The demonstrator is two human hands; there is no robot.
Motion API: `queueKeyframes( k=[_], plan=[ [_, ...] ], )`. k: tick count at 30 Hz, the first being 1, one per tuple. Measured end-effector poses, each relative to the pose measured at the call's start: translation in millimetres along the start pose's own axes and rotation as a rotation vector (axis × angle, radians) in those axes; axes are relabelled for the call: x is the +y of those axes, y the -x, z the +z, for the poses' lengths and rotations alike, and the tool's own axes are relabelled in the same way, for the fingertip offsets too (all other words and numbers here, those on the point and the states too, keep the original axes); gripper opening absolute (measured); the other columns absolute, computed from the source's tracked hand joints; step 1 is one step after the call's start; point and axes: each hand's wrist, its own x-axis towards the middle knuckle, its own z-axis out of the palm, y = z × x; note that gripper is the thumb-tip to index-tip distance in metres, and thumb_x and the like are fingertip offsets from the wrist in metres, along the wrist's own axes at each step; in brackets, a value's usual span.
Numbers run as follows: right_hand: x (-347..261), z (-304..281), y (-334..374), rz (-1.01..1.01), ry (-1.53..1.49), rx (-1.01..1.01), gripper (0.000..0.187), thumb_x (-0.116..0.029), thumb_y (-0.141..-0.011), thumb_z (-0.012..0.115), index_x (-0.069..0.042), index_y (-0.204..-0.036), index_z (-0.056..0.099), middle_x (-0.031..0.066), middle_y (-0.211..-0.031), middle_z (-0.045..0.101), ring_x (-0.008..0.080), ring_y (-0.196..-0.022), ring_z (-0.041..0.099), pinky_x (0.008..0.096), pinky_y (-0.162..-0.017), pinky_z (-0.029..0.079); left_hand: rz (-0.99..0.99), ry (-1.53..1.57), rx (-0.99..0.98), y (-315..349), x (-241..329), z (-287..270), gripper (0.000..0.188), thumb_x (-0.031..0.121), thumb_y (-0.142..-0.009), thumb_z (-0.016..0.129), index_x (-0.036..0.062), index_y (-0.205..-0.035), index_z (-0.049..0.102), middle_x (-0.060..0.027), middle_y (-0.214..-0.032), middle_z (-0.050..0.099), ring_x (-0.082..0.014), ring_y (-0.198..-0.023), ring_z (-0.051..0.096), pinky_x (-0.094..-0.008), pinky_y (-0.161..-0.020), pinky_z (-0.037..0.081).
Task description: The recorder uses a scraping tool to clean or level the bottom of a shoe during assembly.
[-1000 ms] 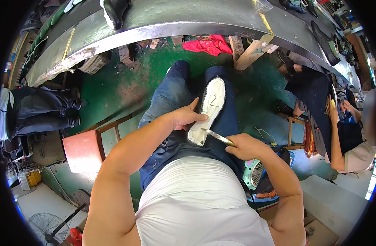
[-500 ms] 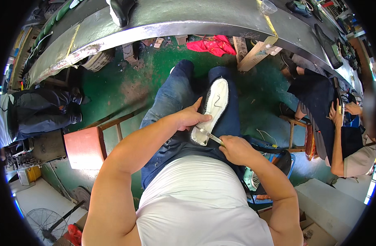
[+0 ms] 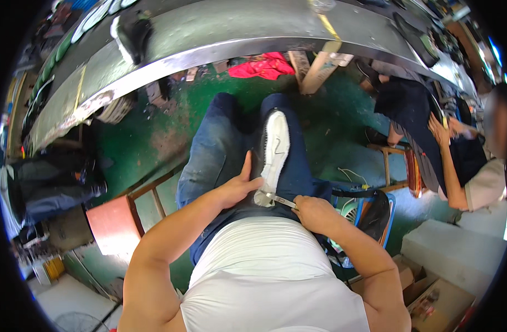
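Note:
A shoe (image 3: 276, 145) lies sole up along my right thigh, its underside white with a dark squiggle and a stitched or ridged dark edge. My left hand (image 3: 238, 188) grips its near end from the left, thumb pressed on the white face and index finger stretched out along the side. My right hand (image 3: 315, 213) is closed round a slim metal knife (image 3: 284, 201). The knife's tip touches the white material at the shoe's near end. Some fingers of my left hand are hidden beneath the shoe.
A long metal-edged workbench (image 3: 209, 41) crosses ahead, bearing a black-and-white shoe (image 3: 132, 39). Red cloth (image 3: 262, 66) lies beneath it. A reddish stool (image 3: 115, 224) stands left, and a blue-framed chair (image 3: 387, 221) with a fan right. A seated co-worker (image 3: 452, 160) works at right.
The view has shifted, so the bench appears lower at left. My left hand has slid toward the shoe's near end. The knife now lies flatter, its tip at that end.

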Motion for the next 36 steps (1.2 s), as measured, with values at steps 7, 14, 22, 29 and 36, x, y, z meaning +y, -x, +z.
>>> queueKeyframes(
  k=[7, 14, 22, 29, 36],
  plan=[
    [12.3, -53.9, 11.4, 0.316, -0.916, 0.034, 0.029, -0.028, -0.103, 0.052, 0.000, -0.098, 0.057, 0.0088, -0.080, 0.067, 0.0133, -0.060, 0.062, 0.0308, -0.054, 0.049, 0.013, 0.015, 0.051, 5.9, 8.8, 15.1, 0.102, 0.010, -0.096, 0.063, 0.0226, -0.159, -0.015, -0.0115, -0.164, 0.017, -0.0190, -0.144, 0.029, -0.0295, -0.117, 0.023],
    [8.1, -35.5, -51.2, 0.219, -0.712, 0.092, 0.036, -0.028, -0.105, 0.047, 0.006, -0.095, 0.055, 0.0178, -0.079, 0.065, 0.0260, -0.065, 0.066, 0.0392, -0.066, 0.052, 0.001, 0.066, 0.088, 0.1, 20.9, 16.5, 0.102, 0.008, -0.094, 0.067, 0.0206, -0.161, -0.010, -0.0120, -0.160, 0.028, -0.0202, -0.140, 0.037, -0.0307, -0.113, 0.032],
    [46.1, 12.8, -38.8, 0.231, -1.223, 0.336, 0.036, -0.030, -0.107, 0.042, 0.001, -0.097, 0.057, 0.0075, -0.074, 0.063, 0.0172, -0.063, 0.064, 0.0331, -0.060, 0.051, -0.001, 0.371, 0.067, 6.9, 32.3, -4.9, 0.081, 0.008, -0.096, 0.063, 0.0058, -0.160, 0.013, -0.0137, -0.150, 0.045, -0.0230, -0.129, 0.052, -0.0367, -0.107, 0.044],
    [12.3, -23.5, 11.6, 0.147, -0.195, 0.114, 0.039, -0.043, -0.093, 0.062, -0.005, -0.101, 0.070, 0.0179, -0.098, 0.070, 0.0361, -0.093, 0.067, 0.0467, -0.082, 0.054, 0.456, 0.738, -0.225, 46.3, 138.6, 16.8, 0.066, 0.043, -0.098, 0.060, 0.0063, -0.150, 0.040, -0.0128, -0.144, 0.053, -0.0259, -0.126, 0.057, -0.0440, -0.105, 0.049],
    [2.1, -35.7, 4.3, -0.077, -0.108, 0.415, 0.037, -0.034, -0.089, 0.068, -0.004, -0.109, 0.071, 0.0175, -0.125, 0.061, 0.0348, -0.118, 0.058, 0.0429, -0.096, 0.051, 0.464, 0.795, -0.088, -14.4, 201.0, -5.7, 0.077, 0.068, -0.096, 0.041, 0.0083, -0.144, 0.046, -0.0218, -0.131, 0.059, -0.0388, -0.114, 0.062, -0.0555, -0.095, 0.052]
  ],
)
